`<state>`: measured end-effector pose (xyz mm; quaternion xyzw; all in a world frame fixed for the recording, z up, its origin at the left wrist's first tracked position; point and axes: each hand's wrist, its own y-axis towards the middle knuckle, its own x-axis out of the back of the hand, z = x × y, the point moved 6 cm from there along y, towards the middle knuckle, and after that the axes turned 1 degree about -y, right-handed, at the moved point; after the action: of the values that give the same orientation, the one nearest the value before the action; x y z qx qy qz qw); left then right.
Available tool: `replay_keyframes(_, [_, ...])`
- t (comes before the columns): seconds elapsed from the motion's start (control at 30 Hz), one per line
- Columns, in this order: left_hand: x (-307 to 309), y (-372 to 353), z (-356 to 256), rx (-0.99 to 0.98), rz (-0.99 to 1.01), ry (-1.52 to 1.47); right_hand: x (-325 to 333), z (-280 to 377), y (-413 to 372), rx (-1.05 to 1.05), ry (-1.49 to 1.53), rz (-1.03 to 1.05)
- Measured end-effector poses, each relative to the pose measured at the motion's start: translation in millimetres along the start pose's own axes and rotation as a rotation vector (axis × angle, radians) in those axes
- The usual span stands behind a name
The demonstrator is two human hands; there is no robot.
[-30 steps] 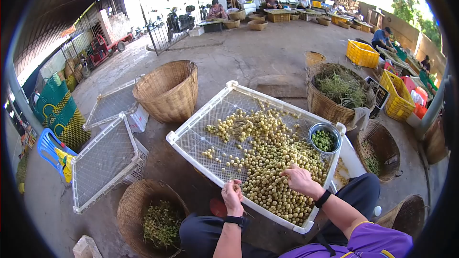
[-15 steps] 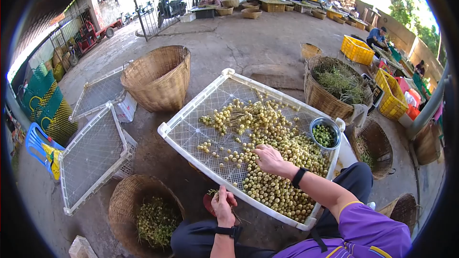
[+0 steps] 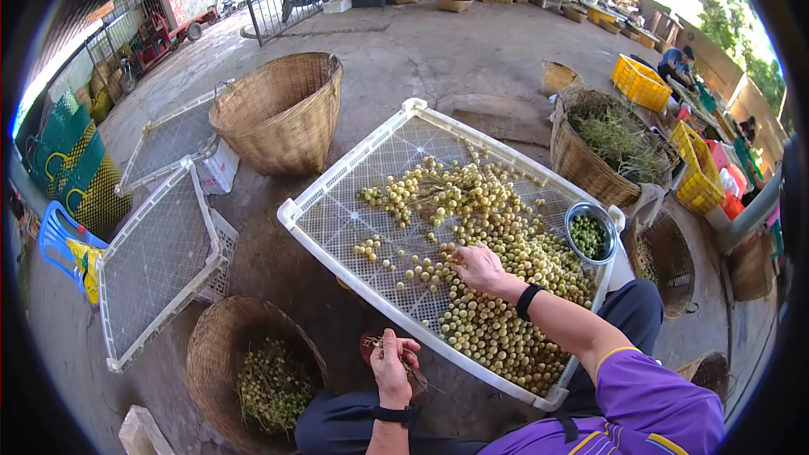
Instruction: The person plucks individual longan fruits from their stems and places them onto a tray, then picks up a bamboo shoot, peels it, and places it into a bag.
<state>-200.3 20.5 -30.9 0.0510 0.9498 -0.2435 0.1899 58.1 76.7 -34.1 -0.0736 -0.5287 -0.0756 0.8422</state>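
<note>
A white mesh tray (image 3: 337, 177) in front of me bears many small round yellow-green fruits (image 3: 506, 337) that look like longans, some still on stems near the far side. Above the middle of the pile, my right hand (image 3: 482, 271) reaches down with bent fingers drawn together at the fruit; what is between the fingertips is hidden. My left hand (image 3: 393, 369) is off the tray's near edge, closed around thin stems (image 3: 425, 381). A metal bowl (image 3: 591, 233) of smaller green fruits rests at the tray's right corner.
Left of my knees stands a wicker basket (image 3: 206, 362) with stripped stems. Beyond the tray are a large wicker basket (image 3: 278, 131) and another heaped with twigs (image 3: 581, 177). Two mesh trays (image 3: 160, 261) lie left. Yellow crates (image 3: 640, 82) and seated people are farther off.
The view has shifted slightly. My right hand stays at the pile with its fingers still at the fruit, and my left hand keeps its hold on the stems.
</note>
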Motion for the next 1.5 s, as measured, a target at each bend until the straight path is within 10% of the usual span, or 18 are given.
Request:
replay_keyframes(0.63, [-16, -5, -4, -0.073, -0.008, -0.006, 31, -2, -12, -0.055, 0.181, -0.21])
replay_keyframes(0.9, [-52, -13, -20, -0.315, 0.078, 0.223, 62, -4, -48, -0.102, 1.355, 0.126])
replay_keyframes(1.1, [-93, -31, -44, -0.872, 0.095, 0.775, 86, -2, -77, -0.144, 1.695, 0.293])
replay_keyframes(1.3, [-124, -35, -12, -0.78, 0.371, 0.911, 95, -16, -97, -0.205, 1.924, 0.375])
replay_keyframes(1.5, [-134, -17, 18, -0.143, 0.419, 0.23, 115, -30, -110, -0.33, 2.085, 0.351])
